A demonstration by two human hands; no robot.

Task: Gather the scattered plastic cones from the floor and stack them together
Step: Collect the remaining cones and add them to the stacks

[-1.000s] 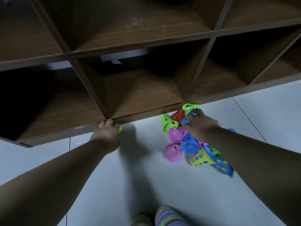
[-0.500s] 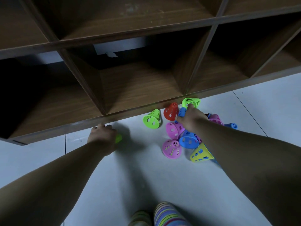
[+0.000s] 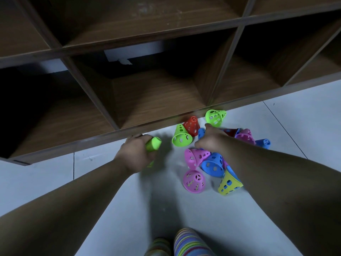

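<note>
At frame centre, the left hand (image 3: pixel 135 155) is fisted around a green cone (image 3: pixel 153 144); the right hand (image 3: pixel 212 140) reaches palm-down into the cone pile (image 3: pixel 206 163), its grip hidden

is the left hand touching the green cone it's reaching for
Touching. The head view shows the left hand wrapped around the green cone, fingers closed on its body, with only its end sticking out past the knuckles.

The cones (image 3: pixel 206 156) lie clustered on the floor (image 3: pixel 129 209) just before the shelf (image 3: pixel 156 100), right of centre. The left hand (image 3: pixel 135 154) sits left of them, the right hand (image 3: pixel 212 140) over the cluster.
</note>
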